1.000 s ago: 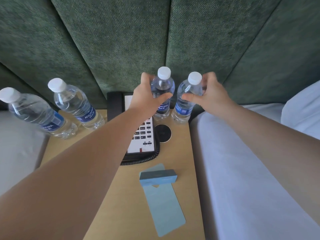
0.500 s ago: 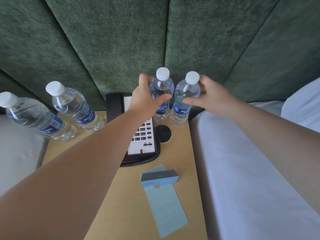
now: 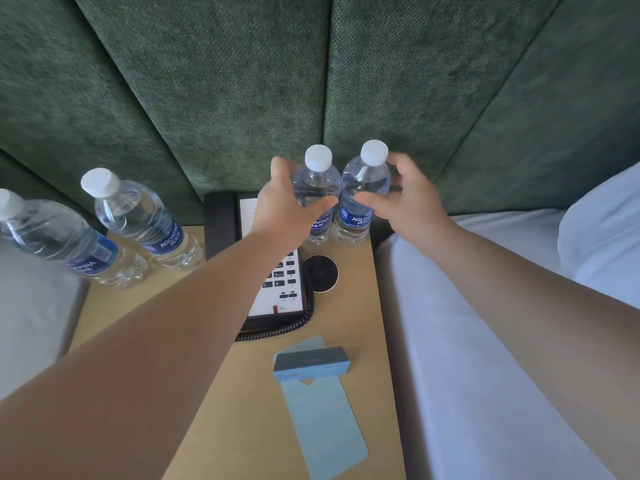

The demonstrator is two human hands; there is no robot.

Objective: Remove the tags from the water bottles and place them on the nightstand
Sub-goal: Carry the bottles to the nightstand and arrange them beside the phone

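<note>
Fingers of right hand now spread, off right bottle, gripped a moment ago. Left hand loosening too around left bottle. Both upright at back of nightstand; tags flat in front. Placing probably done.

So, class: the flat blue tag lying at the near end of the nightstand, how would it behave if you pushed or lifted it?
The flat blue tag looks thin as card, so probably light and slightly bendy. Lying flat on the smooth nightstand, it should slide rather than roll. The folded blue tag rests across its top, so it would likely shift too.
</note>
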